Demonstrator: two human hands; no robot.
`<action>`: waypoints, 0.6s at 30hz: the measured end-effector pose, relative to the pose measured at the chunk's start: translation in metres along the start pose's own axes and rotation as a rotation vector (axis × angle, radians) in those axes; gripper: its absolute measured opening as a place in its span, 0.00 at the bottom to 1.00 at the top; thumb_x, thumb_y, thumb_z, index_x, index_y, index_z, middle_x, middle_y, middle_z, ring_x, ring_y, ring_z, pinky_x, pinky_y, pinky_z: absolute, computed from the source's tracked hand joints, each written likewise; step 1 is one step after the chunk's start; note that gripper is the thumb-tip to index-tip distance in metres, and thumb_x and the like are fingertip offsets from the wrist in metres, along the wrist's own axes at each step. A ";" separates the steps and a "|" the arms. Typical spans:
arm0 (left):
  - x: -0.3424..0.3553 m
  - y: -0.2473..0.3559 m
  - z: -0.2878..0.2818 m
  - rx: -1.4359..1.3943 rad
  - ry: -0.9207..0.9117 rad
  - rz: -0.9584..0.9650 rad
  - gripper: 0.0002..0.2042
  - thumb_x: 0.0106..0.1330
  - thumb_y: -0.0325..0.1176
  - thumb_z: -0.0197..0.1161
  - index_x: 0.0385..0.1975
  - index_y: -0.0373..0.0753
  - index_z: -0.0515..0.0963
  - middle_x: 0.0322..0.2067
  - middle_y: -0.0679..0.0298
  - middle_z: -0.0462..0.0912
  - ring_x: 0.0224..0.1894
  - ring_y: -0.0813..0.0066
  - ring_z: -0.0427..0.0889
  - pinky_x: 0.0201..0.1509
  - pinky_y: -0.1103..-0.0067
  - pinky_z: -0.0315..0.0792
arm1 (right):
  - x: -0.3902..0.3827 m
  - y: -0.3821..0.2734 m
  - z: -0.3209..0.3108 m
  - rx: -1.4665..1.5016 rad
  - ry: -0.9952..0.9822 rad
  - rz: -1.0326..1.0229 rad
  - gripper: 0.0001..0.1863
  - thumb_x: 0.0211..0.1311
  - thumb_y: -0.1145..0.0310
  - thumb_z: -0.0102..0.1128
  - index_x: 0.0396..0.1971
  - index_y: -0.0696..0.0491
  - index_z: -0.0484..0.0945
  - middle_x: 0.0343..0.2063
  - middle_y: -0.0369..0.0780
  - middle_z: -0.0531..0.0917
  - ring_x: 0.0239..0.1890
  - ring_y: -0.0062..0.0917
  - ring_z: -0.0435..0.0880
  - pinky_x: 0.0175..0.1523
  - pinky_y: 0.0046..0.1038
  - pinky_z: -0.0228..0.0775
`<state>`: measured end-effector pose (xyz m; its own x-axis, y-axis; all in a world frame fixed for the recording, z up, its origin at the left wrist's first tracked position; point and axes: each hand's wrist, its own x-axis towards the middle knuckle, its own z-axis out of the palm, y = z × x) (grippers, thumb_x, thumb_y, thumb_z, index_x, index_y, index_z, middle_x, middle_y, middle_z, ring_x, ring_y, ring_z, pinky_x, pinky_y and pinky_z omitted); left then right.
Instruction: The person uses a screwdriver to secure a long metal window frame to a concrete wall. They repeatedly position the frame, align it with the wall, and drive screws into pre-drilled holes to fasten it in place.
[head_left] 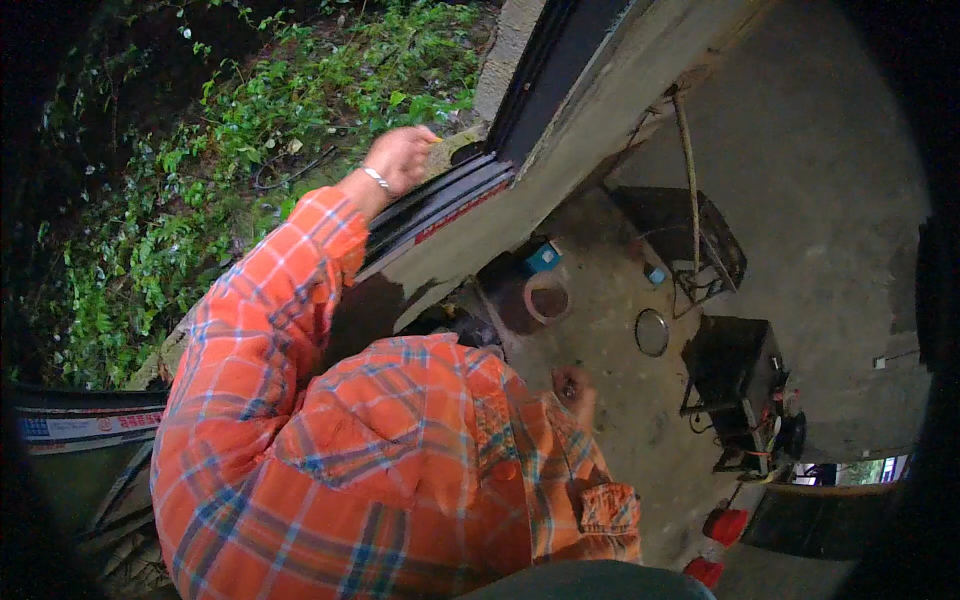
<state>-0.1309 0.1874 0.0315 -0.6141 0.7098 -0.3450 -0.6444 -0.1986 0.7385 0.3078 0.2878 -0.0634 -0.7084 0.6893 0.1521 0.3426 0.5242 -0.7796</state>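
My left arm, in an orange plaid sleeve, reaches out over a window sill with dark sliding tracks. Beyond the sill is my left hand, a silver bracelet at its wrist. Its fingers are closed, and a small yellow-orange piece shows at the fingertips, too small to name. A dark roundish spot lies near them on the outer ledge. Down at my right side, over the concrete floor, my right hand is curled closed; whatever its fingers may hold is hidden.
Green plants grow outside. A dark window frame rises beside the sill. Below the wall stand a blue box and a round tub. Farther right are a ring-shaped object, a pole, a black boxy stand and red objects.
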 end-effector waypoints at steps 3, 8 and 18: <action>-0.008 0.022 -0.052 0.298 0.141 0.133 0.06 0.54 0.30 0.49 0.17 0.42 0.70 0.09 0.75 0.59 0.08 0.84 0.56 0.09 0.84 0.47 | -0.003 -0.007 0.007 0.072 -0.046 -0.013 0.05 0.47 0.75 0.58 0.23 0.56 0.70 0.18 0.37 0.71 0.19 0.19 0.69 0.22 0.21 0.61; -0.011 -0.007 -0.015 0.978 0.060 0.176 0.07 0.56 0.33 0.50 0.19 0.41 0.72 0.08 0.75 0.58 0.07 0.85 0.54 0.07 0.84 0.46 | 0.001 0.024 0.017 0.077 -0.073 -0.041 0.11 0.40 0.71 0.63 0.24 0.57 0.72 0.17 0.31 0.69 0.20 0.13 0.64 0.24 0.17 0.56; 0.073 -0.041 -0.021 1.976 -0.147 0.639 0.07 0.45 0.31 0.55 0.24 0.41 0.77 0.25 0.58 0.78 0.30 0.60 0.77 0.34 0.71 0.70 | -0.009 0.025 0.014 0.062 -0.069 0.076 0.14 0.38 0.69 0.64 0.24 0.57 0.70 0.19 0.32 0.70 0.23 0.16 0.65 0.26 0.19 0.58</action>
<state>-0.1596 0.2332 -0.0362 -0.4057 0.9065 0.1173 0.8988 0.3723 0.2316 0.3140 0.2882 -0.0927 -0.7234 0.6886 0.0502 0.3601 0.4383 -0.8235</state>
